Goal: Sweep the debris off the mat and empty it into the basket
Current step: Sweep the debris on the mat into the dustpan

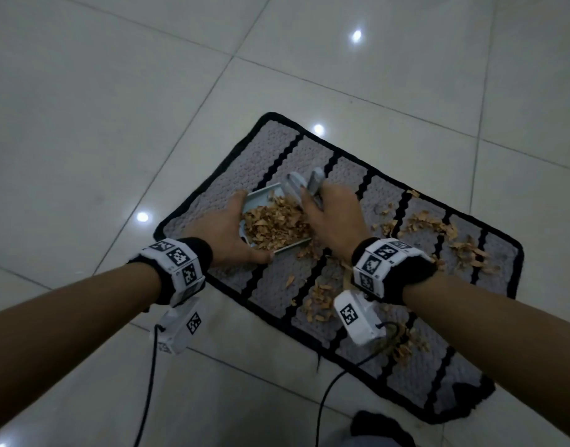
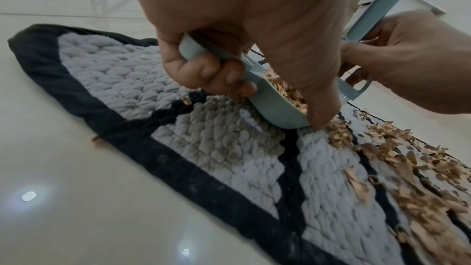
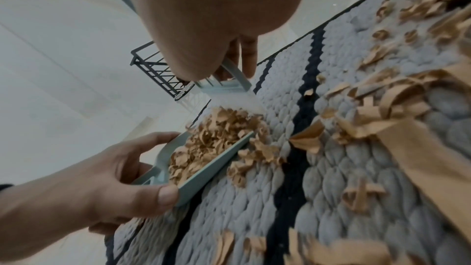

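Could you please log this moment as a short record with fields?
left hand: grips the pale blue plastic dustpan, which rests on the mat
right hand: holds the pale blue hand brush
dustpan contents: a heap of tan paper shreds
grey woven mat with black stripes: shreds still scattered on it
black wire basket: on the floor beyond the mat

The mat (image 1: 277,156) is grey chunky knit with black zigzag stripes and a black border. The debris (image 1: 274,224) is tan-brown paper shreds. The dustpan (image 3: 203,168) and brush (image 1: 296,185) are pale blue-grey. The basket (image 3: 153,67) is black wire. The floor (image 1: 116,91) is glossy white tile.
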The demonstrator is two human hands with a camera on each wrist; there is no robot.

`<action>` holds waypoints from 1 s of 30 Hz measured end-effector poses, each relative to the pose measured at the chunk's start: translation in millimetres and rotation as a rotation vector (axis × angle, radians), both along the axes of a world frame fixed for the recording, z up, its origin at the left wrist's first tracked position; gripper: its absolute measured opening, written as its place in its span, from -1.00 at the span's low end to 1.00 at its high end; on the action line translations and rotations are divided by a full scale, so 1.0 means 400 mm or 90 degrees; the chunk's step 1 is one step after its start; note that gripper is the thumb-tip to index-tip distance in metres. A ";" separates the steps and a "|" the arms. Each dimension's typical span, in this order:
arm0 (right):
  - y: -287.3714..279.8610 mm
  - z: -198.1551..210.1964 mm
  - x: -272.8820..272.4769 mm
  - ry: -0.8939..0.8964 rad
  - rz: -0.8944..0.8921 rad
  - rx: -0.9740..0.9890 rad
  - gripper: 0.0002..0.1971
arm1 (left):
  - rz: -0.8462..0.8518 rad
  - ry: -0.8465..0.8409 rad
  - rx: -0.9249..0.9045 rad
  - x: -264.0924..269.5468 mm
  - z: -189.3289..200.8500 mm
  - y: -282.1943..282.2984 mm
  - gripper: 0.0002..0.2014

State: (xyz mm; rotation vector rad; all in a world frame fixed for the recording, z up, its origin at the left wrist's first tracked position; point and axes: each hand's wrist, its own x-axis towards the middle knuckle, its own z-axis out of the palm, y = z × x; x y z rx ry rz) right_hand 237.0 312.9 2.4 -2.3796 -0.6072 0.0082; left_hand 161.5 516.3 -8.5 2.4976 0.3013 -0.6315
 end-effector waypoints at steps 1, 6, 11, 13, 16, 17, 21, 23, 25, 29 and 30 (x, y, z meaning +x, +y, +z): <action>-0.005 0.003 0.006 -0.006 -0.017 -0.006 -0.62 | -0.004 0.006 0.001 0.000 0.000 0.000 0.30; 0.001 -0.021 0.017 -0.008 -0.017 -0.013 -0.77 | -0.002 0.011 0.001 -0.003 -0.009 0.002 0.33; 0.038 -0.025 -0.020 -0.037 0.076 -0.033 -0.76 | 0.038 -0.008 -0.038 -0.016 -0.025 0.000 0.36; 0.038 -0.007 -0.019 -0.008 0.054 -0.014 -0.72 | 0.047 -0.010 -0.055 -0.021 -0.028 0.000 0.37; 0.025 0.008 0.008 0.081 -0.023 0.011 -0.66 | 0.054 -0.011 -0.062 -0.029 -0.030 0.004 0.35; 0.018 0.013 0.019 0.107 -0.042 0.035 -0.67 | 0.055 -0.011 -0.064 -0.032 -0.030 0.005 0.35; -0.020 0.027 0.063 0.204 -0.111 0.168 -0.54 | 0.067 -0.019 -0.074 -0.040 -0.017 0.009 0.35; -0.038 0.032 0.070 0.230 -0.120 0.197 -0.47 | 0.077 -0.026 -0.084 -0.048 -0.010 0.014 0.31; -0.058 0.048 0.069 0.212 -0.116 0.182 -0.48 | 0.079 -0.034 -0.089 -0.063 -0.005 0.023 0.34; -0.104 0.077 0.064 0.119 -0.097 0.124 -0.70 | 0.090 -0.021 -0.100 -0.115 0.016 0.050 0.34; -0.115 0.080 0.061 0.086 -0.096 0.098 -0.74 | 0.087 -0.020 -0.100 -0.130 0.024 0.055 0.32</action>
